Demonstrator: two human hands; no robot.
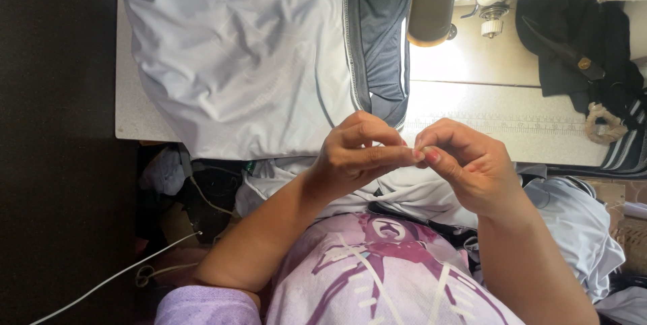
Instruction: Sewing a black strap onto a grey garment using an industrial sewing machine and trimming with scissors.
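Observation:
My left hand [360,153] and my right hand [468,167] meet fingertip to fingertip above my lap, just in front of the table edge. The fingers of both are pinched together around something too small to make out, perhaps a thread or needle. A pale grey jacket [249,55] with a white zipper and dark lining [381,28] lies spread on the sewing table [485,113] beyond my hands, part of it hanging down into my lap.
A sewing machine arm [431,2] stands at the top centre with bright light under it. Dark fabric and a coiled cord [603,123] lie at the right. Cables and a pair of scissors [145,274] hang at the lower left.

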